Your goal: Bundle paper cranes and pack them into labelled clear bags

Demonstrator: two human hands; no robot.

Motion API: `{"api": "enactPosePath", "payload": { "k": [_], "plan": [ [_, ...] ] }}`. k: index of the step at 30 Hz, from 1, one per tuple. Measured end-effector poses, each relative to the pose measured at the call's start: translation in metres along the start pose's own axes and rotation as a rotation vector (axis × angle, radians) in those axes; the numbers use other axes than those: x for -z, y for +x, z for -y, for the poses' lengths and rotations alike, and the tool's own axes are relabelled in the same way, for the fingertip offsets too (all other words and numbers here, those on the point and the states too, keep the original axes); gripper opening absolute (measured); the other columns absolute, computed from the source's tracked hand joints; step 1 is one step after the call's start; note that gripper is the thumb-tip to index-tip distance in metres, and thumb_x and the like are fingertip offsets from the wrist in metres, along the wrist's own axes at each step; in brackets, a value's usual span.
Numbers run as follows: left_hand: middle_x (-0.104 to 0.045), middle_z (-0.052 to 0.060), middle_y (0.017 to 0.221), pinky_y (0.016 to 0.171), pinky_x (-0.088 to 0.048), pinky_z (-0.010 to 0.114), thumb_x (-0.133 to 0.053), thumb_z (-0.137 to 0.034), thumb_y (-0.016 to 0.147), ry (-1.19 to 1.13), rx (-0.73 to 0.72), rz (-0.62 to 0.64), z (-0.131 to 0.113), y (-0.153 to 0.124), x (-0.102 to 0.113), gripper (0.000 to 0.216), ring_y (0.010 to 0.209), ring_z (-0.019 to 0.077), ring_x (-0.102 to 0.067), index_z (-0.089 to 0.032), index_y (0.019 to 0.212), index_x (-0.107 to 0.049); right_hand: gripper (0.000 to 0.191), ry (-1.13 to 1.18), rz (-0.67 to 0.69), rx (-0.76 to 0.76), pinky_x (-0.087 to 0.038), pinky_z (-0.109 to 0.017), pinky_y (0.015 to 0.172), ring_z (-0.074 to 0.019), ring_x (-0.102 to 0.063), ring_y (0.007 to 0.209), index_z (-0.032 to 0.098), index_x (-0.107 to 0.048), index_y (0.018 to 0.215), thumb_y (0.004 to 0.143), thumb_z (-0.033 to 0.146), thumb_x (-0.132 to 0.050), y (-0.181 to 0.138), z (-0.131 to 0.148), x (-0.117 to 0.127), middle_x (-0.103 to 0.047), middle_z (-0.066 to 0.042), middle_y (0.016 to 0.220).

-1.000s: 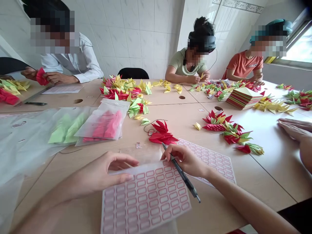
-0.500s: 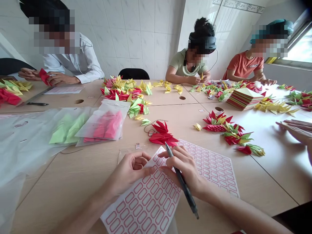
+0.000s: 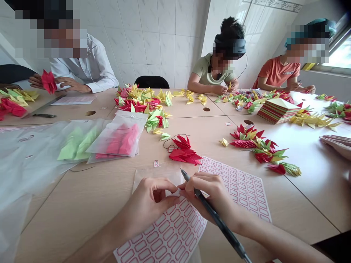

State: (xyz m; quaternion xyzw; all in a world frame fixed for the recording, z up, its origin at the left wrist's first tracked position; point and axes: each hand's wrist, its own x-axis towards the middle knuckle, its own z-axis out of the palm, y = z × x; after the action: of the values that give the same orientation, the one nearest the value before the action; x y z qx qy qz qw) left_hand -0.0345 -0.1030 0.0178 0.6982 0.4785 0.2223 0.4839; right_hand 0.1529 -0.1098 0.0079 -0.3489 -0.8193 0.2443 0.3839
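My left hand (image 3: 153, 204) is closed, thumb and forefinger pinching the top end of a sheet of red-bordered sticker labels (image 3: 164, 233). My right hand (image 3: 211, 195) holds a dark pen (image 3: 218, 219), its tip pointing up and away from me. The right fingertips also meet the top of that label sheet, against the left ones; the sheet's corner is hidden by the fingers. A second label sheet (image 3: 244, 190) lies under and beyond my right hand. Just past my hands lie red folded-paper cranes (image 3: 185, 155) with a dark thread. A clear plastic bag (image 3: 144, 175) lies beneath the held sheet.
Plastic bags of green (image 3: 78, 144) and pink (image 3: 122, 140) folded paper lie to the left. Colourful cranes (image 3: 145, 100) are heaped ahead, with a strung row (image 3: 263, 149) and a paper stack (image 3: 276, 111) to the right. Several people sit across the table; another hand (image 3: 338, 146) rests at the right edge.
The sheet's top end has been drawn lower and bent between my fingertips, which have come together. The pen has swung, its rear end lower. Across the table, the person at left has turned the red paper piece.
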Motion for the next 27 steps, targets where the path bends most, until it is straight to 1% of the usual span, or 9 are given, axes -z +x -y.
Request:
{"api": "enactPosePath", "payload": {
  "k": [4,8,12,15,17,19,21,24,27],
  "plan": [
    [-0.053,-0.004,0.059,0.051,-0.031,0.021,-0.058,-0.025,0.074,0.104,0.008,0.036,-0.008,0.000,-0.001,0.012,0.053,0.0086,-0.039,-0.021,0.078,-0.069,0.017,0.058,0.126,-0.140,-0.034,-0.015,0.053,-0.0056,-0.044,0.055,0.018,-0.045,0.066,0.068,0.002,-0.048,0.004,0.004,0.014,-0.051,0.005,0.061],
    [-0.050,-0.005,0.057,0.050,-0.030,0.021,-0.058,-0.026,0.074,0.128,0.044,0.076,-0.013,0.003,-0.005,0.013,0.052,0.0084,-0.040,-0.022,0.080,-0.069,0.013,0.029,0.188,-0.227,-0.036,-0.016,0.055,-0.0067,-0.047,0.058,0.018,-0.047,0.068,0.070,0.006,-0.050,0.007,0.004,0.023,-0.055,0.004,0.064],
    [-0.049,-0.004,0.056,0.050,-0.030,0.022,-0.058,-0.029,0.074,0.051,0.087,0.124,-0.007,0.008,-0.011,0.017,0.053,0.0091,-0.041,-0.021,0.084,-0.069,0.012,-0.023,0.178,-0.268,-0.036,-0.017,0.052,-0.0071,-0.046,0.056,0.018,-0.047,0.066,0.070,0.008,-0.053,0.006,0.002,0.026,-0.053,0.005,0.060],
    [-0.060,-0.002,0.067,0.053,-0.034,0.022,-0.057,-0.028,0.075,-0.108,0.097,0.210,-0.003,0.011,-0.016,0.019,0.058,0.0111,-0.049,-0.021,0.088,-0.068,0.014,-0.003,0.123,-0.333,-0.037,-0.017,0.050,-0.0079,-0.049,0.056,0.018,-0.046,0.064,0.071,0.011,-0.056,0.003,-0.003,0.035,-0.053,0.004,0.060],
    [-0.066,0.001,0.077,0.057,-0.038,0.023,-0.059,-0.029,0.074,-0.224,0.117,0.259,-0.003,0.015,-0.022,0.020,0.064,0.0135,-0.055,-0.020,0.089,-0.067,0.017,0.068,0.033,-0.382,-0.040,-0.018,0.050,-0.0092,-0.052,0.056,0.018,-0.045,0.064,0.071,0.013,-0.059,0.000,-0.009,0.048,-0.055,0.003,0.061],
    [-0.067,0.003,0.081,0.058,-0.040,0.024,-0.062,-0.030,0.071,-0.319,0.152,0.267,-0.005,0.023,-0.031,0.021,0.067,0.0153,-0.058,-0.017,0.086,-0.067,0.022,0.175,-0.136,-0.408,-0.044,-0.020,0.051,-0.0114,-0.057,0.058,0.019,-0.043,0.064,0.071,0.018,-0.064,-0.002,-0.015,0.063,-0.059,0.002,0.063],
    [-0.067,0.005,0.085,0.060,-0.041,0.025,-0.064,-0.030,0.069,-0.396,0.173,0.234,-0.011,0.035,-0.045,0.022,0.069,0.0165,-0.059,-0.015,0.085,-0.066,0.024,0.258,-0.359,-0.400,-0.046,-0.022,0.053,-0.0131,-0.060,0.060,0.020,-0.043,0.067,0.071,0.020,-0.066,-0.003,-0.020,0.078,-0.063,0.000,0.067],
    [-0.065,0.008,0.095,0.066,-0.044,0.028,-0.066,-0.030,0.068,-0.505,0.120,0.147,-0.019,0.061,-0.072,0.028,0.079,0.0184,-0.060,-0.015,0.091,-0.064,0.026,0.238,-0.642,-0.327,-0.049,-0.025,0.054,-0.0134,-0.061,0.058,0.021,-0.043,0.069,0.068,0.019,-0.069,-0.003,-0.025,0.089,-0.064,0.000,0.069],
    [-0.062,0.013,0.099,0.068,-0.046,0.031,-0.064,-0.032,0.071,-0.547,0.087,0.090,-0.020,0.083,-0.098,0.040,0.083,0.0213,-0.059,-0.013,0.105,-0.058,0.022,0.079,-0.708,-0.278,-0.051,-0.025,0.055,-0.0146,-0.063,0.063,0.021,-0.046,0.069,0.069,0.019,-0.068,-0.004,-0.030,0.084,-0.066,-0.001,0.075]
  ]
}}
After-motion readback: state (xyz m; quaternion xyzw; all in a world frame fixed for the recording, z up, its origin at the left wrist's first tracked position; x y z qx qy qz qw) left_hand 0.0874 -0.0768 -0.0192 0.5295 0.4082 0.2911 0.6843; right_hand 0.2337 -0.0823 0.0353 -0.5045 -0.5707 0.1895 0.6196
